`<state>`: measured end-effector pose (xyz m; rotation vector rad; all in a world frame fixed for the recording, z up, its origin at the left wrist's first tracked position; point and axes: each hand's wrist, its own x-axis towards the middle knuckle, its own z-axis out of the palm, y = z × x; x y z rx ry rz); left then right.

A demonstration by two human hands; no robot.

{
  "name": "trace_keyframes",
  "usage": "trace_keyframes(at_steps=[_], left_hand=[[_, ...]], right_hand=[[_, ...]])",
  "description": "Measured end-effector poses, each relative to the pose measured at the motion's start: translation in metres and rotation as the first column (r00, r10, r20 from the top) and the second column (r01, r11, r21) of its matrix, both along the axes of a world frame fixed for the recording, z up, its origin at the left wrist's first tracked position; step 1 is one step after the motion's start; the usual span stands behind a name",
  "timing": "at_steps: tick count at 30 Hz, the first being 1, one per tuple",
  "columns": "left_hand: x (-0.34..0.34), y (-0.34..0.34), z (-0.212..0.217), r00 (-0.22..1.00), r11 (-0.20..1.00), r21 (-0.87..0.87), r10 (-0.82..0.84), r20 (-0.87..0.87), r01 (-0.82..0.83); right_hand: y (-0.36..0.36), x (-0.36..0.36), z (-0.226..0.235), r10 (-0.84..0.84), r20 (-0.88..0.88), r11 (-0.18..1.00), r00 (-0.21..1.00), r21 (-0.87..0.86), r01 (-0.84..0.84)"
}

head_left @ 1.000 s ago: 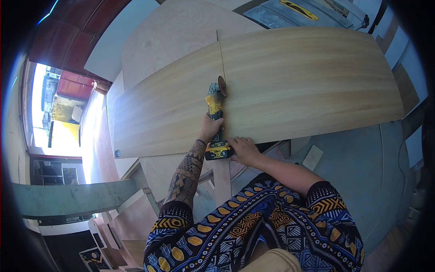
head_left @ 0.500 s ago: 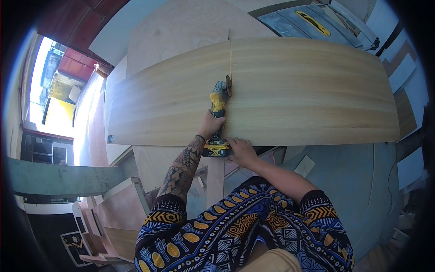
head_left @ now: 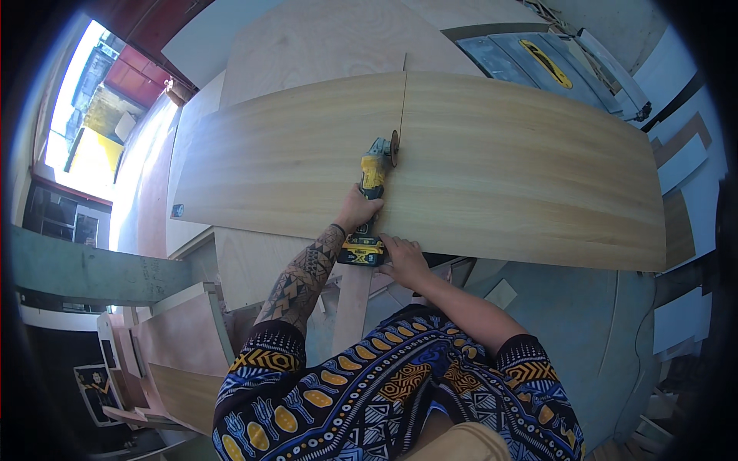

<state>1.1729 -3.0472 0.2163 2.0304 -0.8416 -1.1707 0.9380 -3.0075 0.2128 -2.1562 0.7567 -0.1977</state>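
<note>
Gripping the yellow angle grinder (head_left: pixel 372 178) around its body, the left hand (head_left: pixel 356 209) was closed tight, while the right hand (head_left: pixel 403 260) curled about the tool's battery end (fingers partly hidden). The grinder lay on the long wooden panel (head_left: pixel 523 161), its disc (head_left: pixel 394 147) at the cut line (head_left: pixel 403 96), above the worktop (head_left: pixel 323 38).

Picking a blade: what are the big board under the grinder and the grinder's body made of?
Board: looks like pale wood-veneered sheet, long straight grain, matte, seemingly unfinished. Grinder: yellow and black casing, probably moulded plastic; the disc's material can't be told.
</note>
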Motion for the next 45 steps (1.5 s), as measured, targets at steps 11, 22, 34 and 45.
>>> trace_keyframes(at_steps=[11,22,34,45], left_hand=[[-0.009,0.001,0.016,1.0,1.0,0.019,0.015,0.004,-0.016],[-0.007,0.001,0.01,1.0,0.999,0.026,0.026,0.014,-0.027],[-0.009,0.002,0.01,1.0,1.0,0.009,0.023,-0.019,-0.023],[-0.007,-0.002,-0.007,0.996,1.0,0.009,0.001,-0.086,0.0]], right_hand=[[-0.004,0.0,-0.002,0.022,0.002,1.0,1.0,0.017,-0.022],[-0.004,-0.001,-0.003,0.026,0.018,1.0,0.999,0.015,-0.027],[0.001,-0.001,-0.007,0.008,0.0,0.999,1.0,0.033,-0.008],[-0.003,-0.002,-0.008,0.002,0.008,0.998,1.0,0.067,-0.002]])
